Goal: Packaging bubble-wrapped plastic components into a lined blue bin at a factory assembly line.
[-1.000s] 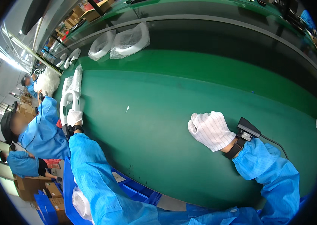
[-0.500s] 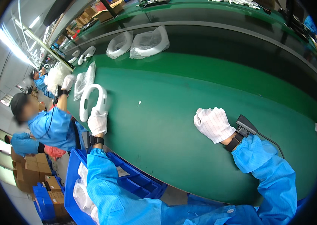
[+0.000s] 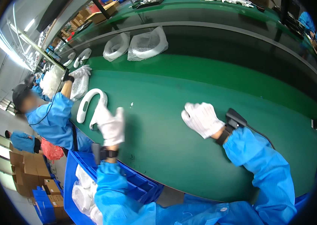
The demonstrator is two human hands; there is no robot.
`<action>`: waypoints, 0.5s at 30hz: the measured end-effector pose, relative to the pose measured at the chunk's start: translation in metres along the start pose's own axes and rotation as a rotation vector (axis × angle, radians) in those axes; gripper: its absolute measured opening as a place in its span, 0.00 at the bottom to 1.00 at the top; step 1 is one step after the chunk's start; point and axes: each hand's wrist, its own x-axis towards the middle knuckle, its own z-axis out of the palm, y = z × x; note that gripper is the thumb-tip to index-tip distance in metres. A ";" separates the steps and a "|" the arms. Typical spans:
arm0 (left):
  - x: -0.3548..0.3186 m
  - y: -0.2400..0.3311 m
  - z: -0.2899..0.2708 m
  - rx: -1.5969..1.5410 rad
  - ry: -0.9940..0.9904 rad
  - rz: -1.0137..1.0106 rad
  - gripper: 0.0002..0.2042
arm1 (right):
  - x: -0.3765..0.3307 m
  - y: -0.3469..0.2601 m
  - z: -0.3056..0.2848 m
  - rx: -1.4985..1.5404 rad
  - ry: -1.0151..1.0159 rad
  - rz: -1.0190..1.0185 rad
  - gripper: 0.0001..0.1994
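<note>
1. One bare white curved plastic part (image 3: 90, 104) is seen lying on the green conveyor belt (image 3: 211, 86), at its near left side.
2. Two bagged white parts are counted further up the belt: a smaller one (image 3: 115, 46) and a larger one (image 3: 148, 44), side by side and touching or nearly so.
3. Two more bare white parts (image 3: 76, 58) are made out at the far left of the belt, small and not clearly resolved.
4. One blue crate (image 3: 76, 176) is placed below the belt's near edge, with several bagged white pieces (image 3: 83, 195) inside; their exact number cannot be told.
5. The left hand (image 3: 109, 123), in a white glove, is raised just beside the bare curved part, its fingers at the part's right edge. Whether the part is pinched or merely touched cannot be told; the hand is loosely curled.
6. The right hand (image 3: 202, 119), also white-gloved, is held open with fingers spread over the belt, well apart from the part, and nothing is held in it.
7. A co-worker's gloved hand (image 3: 80, 71) is seen at the left on a clear bag (image 3: 79, 87).
</note>
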 end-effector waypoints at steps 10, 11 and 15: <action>-0.018 0.180 0.051 -0.419 -0.204 0.092 0.06 | 0.257 0.204 0.139 0.229 0.159 0.437 0.30; -0.031 0.138 0.060 -0.321 -0.264 0.043 0.06 | 0.278 0.102 0.133 0.370 0.064 0.655 0.35; -0.025 0.147 0.050 -0.333 -0.288 0.044 0.06 | 0.323 0.145 0.154 0.244 0.134 0.291 0.27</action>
